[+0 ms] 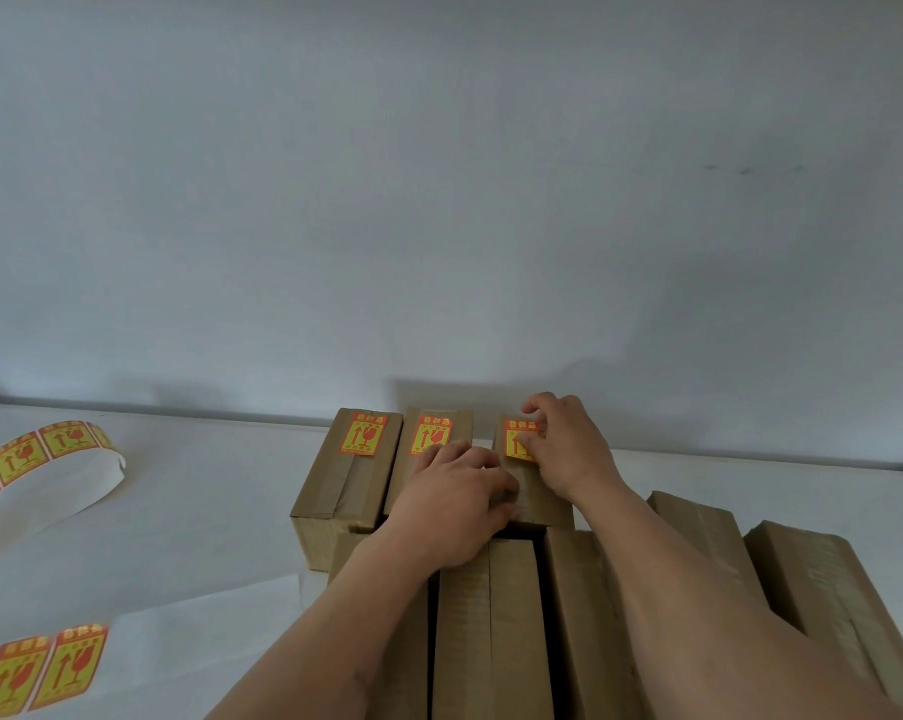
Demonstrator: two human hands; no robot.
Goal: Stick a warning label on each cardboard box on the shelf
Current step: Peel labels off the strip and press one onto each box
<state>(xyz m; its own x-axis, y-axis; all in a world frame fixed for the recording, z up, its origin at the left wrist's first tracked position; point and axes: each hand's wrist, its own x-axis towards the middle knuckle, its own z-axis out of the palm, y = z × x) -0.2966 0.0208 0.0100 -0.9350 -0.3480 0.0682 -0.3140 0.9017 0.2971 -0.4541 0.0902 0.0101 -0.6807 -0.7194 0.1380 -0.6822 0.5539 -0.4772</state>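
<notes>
While my forearms reach over the near boxes (pixel 511 615), which lie unlabelled in a row just this side of the third box (pixel 535 491), my left hand (pixel 454 506) rests on that box's near end, fingers curled over its left edge and gripping it. Beyond it, my right hand (pixel 568 449) lies on the far end of the same box, fingertips pressing flat on the label (pixel 517 441) there, thumb raised past it. Left of the third box stand two more boxes, the second (pixel 428 459) touching my left hand and the first (pixel 345 480) beyond, each with a label on top. Far left of them, the label strip (pixel 33 454) curls on the white shelf (pixel 205 491), its other end nearer me.
</notes>
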